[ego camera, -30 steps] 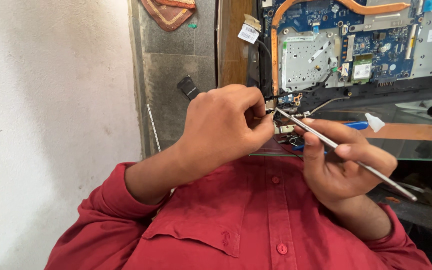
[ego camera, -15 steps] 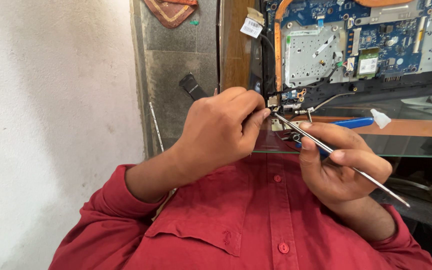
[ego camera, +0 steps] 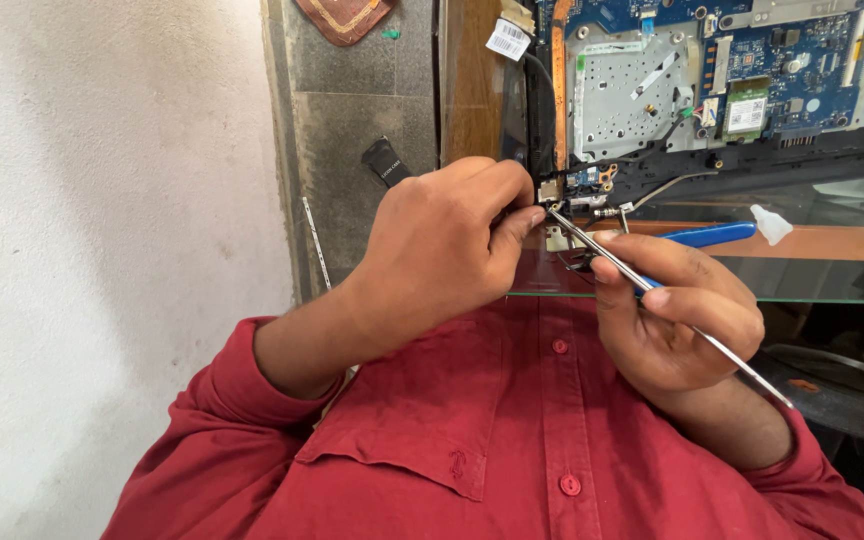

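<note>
Steel tweezers point(ego camera: 652, 290) sit pinched in our right hand point(ego camera: 677, 315), tips meeting the small connector board point(ego camera: 582, 182) at the laptop's corner. Our left hand point(ego camera: 442, 250) is curled, thumb and forefinger pressed together just beside those tips. Judgement: brace both wrists, keep the tips low, avoid levering against the blue motherboard point(ego camera: 782, 50) above.

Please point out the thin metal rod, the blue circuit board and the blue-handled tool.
Thin metal rod point(ego camera: 592, 250), head view, on its shaft.
Blue circuit board point(ego camera: 802, 40), head view, on its upper face.
Blue-handled tool point(ego camera: 707, 235), head view, on its handle.
</note>
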Motion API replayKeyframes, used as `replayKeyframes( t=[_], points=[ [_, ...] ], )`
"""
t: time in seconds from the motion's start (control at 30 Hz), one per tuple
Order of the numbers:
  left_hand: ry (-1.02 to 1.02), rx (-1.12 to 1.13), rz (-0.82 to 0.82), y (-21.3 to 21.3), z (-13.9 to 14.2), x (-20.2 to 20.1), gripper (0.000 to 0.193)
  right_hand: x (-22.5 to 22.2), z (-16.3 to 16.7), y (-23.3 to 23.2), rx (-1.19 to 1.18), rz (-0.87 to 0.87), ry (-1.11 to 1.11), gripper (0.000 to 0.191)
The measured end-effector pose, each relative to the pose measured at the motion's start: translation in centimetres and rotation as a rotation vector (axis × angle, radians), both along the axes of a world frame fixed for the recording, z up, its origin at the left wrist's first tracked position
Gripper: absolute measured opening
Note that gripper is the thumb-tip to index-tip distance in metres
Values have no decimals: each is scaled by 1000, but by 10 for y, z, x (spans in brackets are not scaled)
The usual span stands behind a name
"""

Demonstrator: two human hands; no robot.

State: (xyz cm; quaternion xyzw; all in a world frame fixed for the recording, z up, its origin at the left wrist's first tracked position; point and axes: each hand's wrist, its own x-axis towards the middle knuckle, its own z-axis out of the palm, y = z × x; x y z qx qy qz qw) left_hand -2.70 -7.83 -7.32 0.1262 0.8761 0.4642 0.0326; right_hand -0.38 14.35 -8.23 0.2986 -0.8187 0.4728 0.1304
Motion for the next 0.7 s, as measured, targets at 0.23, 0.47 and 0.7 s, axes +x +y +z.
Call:
replayKeyframes(
  t=[0.23, 0.47, 0.7],
  points=[
    [6, -6, -1, 0, -1, 0, 14, 1, 4, -1, 41, -15, 14, 46],
    [17, 12, -11, -1, -3, -1, 13, 8, 0, 1, -31, -52, -19, 45],
    [-24, 92, -37, -6, 0, -3, 15, 12, -9, 4, -76, -95, -44, 46]
  ],
)
